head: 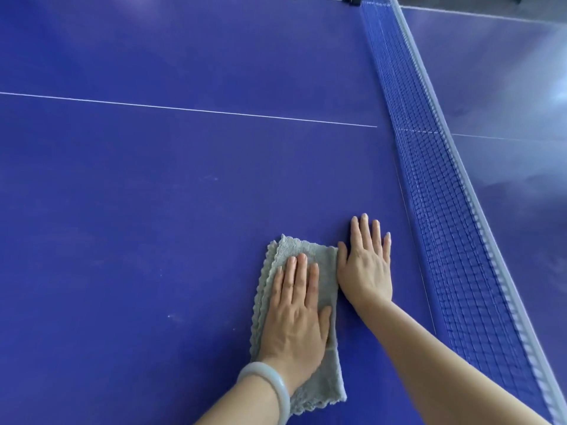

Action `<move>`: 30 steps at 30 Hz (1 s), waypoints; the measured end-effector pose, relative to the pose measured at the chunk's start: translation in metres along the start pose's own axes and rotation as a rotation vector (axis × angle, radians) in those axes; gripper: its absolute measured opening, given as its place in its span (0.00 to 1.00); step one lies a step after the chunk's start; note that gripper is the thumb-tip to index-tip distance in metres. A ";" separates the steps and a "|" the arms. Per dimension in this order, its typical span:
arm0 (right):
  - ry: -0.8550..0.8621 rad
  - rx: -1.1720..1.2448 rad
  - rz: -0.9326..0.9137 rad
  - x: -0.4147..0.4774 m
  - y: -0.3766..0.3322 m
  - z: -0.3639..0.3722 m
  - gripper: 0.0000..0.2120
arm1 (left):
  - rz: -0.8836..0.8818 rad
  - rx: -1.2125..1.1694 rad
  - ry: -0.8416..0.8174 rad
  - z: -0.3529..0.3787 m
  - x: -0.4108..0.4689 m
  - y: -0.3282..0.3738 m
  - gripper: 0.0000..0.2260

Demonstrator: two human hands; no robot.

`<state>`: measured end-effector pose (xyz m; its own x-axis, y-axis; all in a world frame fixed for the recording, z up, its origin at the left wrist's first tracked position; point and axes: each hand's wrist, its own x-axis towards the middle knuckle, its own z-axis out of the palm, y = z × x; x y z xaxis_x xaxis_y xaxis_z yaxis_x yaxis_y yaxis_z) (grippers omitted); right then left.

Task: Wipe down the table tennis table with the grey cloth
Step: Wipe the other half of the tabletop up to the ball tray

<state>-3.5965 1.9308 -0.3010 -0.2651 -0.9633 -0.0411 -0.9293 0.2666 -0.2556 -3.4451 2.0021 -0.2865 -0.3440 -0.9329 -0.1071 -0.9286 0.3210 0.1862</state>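
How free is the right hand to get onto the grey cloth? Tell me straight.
Probably yes. The right hand lies flat on the table close beside the grey cloth, nothing between them. The left hand covers the cloth's middle, but its right strip is bare.

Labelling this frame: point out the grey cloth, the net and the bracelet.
grey cloth (325, 256), head view, bare upper part
net (429, 179), head view, blue mesh
bracelet (264, 368), head view, top of band

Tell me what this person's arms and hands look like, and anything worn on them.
No sleeves or gloves are in view. The left hand has a pale, smooth, rounded bangle on its wrist. The right hand has no watch or band at the wrist.
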 end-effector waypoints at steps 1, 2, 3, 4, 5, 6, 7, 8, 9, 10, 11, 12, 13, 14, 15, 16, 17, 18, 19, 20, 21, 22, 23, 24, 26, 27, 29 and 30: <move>-0.013 -0.034 -0.057 0.000 0.000 0.000 0.30 | 0.025 -0.012 -0.001 0.001 -0.020 -0.006 0.30; -0.030 -0.063 -0.109 -0.002 -0.001 0.001 0.30 | 0.051 -0.020 0.003 0.002 -0.039 -0.013 0.30; -0.044 -0.077 -0.149 -0.002 -0.001 0.001 0.30 | 0.078 -0.023 0.005 0.005 -0.055 -0.020 0.30; -0.050 -0.085 -0.172 -0.003 -0.002 0.001 0.30 | 0.104 -0.017 0.003 0.007 -0.067 -0.026 0.30; -0.048 -0.089 -0.181 -0.003 -0.002 0.001 0.30 | 0.124 -0.010 -0.006 0.009 -0.071 -0.031 0.30; -0.040 -0.087 -0.179 -0.003 -0.002 0.001 0.30 | 0.144 -0.008 -0.020 0.009 -0.067 -0.034 0.31; -0.032 -0.079 -0.174 -0.002 -0.002 0.001 0.30 | 0.163 -0.010 -0.045 0.007 -0.055 -0.035 0.30; -0.030 -0.067 -0.171 -0.001 -0.002 0.001 0.30 | 0.174 -0.005 -0.065 0.005 -0.037 -0.035 0.30; -0.031 -0.055 -0.167 -0.001 -0.001 0.002 0.29 | 0.171 0.014 -0.069 0.002 -0.013 -0.035 0.30; -0.032 -0.044 -0.164 0.000 -0.001 0.002 0.29 | 0.154 0.039 -0.059 -0.001 0.014 -0.036 0.29; -0.033 -0.035 -0.165 0.000 0.000 0.001 0.28 | 0.126 0.060 -0.035 -0.004 0.044 -0.037 0.29; -0.030 -0.027 -0.166 -0.001 0.000 0.000 0.28 | 0.092 0.071 -0.024 -0.009 0.072 -0.040 0.29; -0.025 -0.025 -0.168 -0.001 0.001 -0.001 0.28 | 0.062 0.087 -0.027 -0.014 0.096 -0.043 0.28; -0.018 -0.028 -0.170 -0.001 0.001 -0.001 0.27 | 0.042 0.108 -0.030 -0.017 0.112 -0.047 0.28; -0.014 -0.032 -0.173 -0.001 0.001 -0.001 0.28 | 0.029 0.122 -0.034 -0.019 0.118 -0.051 0.28; -0.017 -0.037 -0.174 0.000 0.001 -0.001 0.28 | 0.010 0.115 -0.034 -0.019 0.113 -0.053 0.28; -0.024 -0.042 -0.173 0.000 0.001 -0.001 0.28 | -0.018 0.098 -0.027 -0.018 0.099 -0.053 0.28; -0.031 -0.045 -0.169 0.000 0.000 -0.001 0.28 | -0.043 0.077 -0.004 -0.015 0.078 -0.052 0.28; -0.035 -0.046 -0.167 -0.001 -0.001 -0.002 0.28 | -0.057 0.058 0.020 -0.011 0.051 -0.050 0.28; -0.037 -0.048 -0.165 -0.001 -0.001 -0.003 0.28 | -0.053 0.038 0.032 -0.006 0.022 -0.046 0.28; -0.039 -0.054 -0.162 -0.002 -0.002 -0.004 0.28 | -0.036 0.014 0.030 0.000 -0.007 -0.042 0.29; -0.040 -0.059 -0.152 -0.002 -0.004 -0.004 0.28 | -0.014 -0.005 0.027 0.005 -0.032 -0.038 0.30; -0.041 -0.060 -0.129 -0.001 -0.009 -0.005 0.28 | 0.011 -0.004 0.020 0.008 -0.050 -0.035 0.31; -0.033 -0.050 -0.095 0.001 -0.015 -0.006 0.27 | 0.034 0.011 0.006 0.011 -0.061 -0.033 0.31; 0.006 0.013 -0.033 0.016 -0.033 -0.007 0.23 | 0.076 0.011 -0.003 0.014 -0.061 -0.033 0.32; 0.021 0.056 -0.018 0.029 -0.042 -0.007 0.23 | 0.103 -0.010 -0.004 0.012 -0.051 -0.036 0.32; 0.033 0.120 -0.016 0.058 -0.059 -0.006 0.24 | 0.166 -0.047 -0.042 0.003 -0.017 -0.047 0.31; 0.030 0.144 -0.002 0.073 -0.066 -0.005 0.25 | 0.175 -0.046 -0.043 -0.003 0.008 -0.055 0.30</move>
<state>-3.5559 1.8432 -0.2823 -0.2730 -0.9619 -0.0121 -0.8837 0.2557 -0.3919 -3.3962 1.9769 -0.2949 -0.5066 -0.8551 -0.1106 -0.8469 0.4694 0.2499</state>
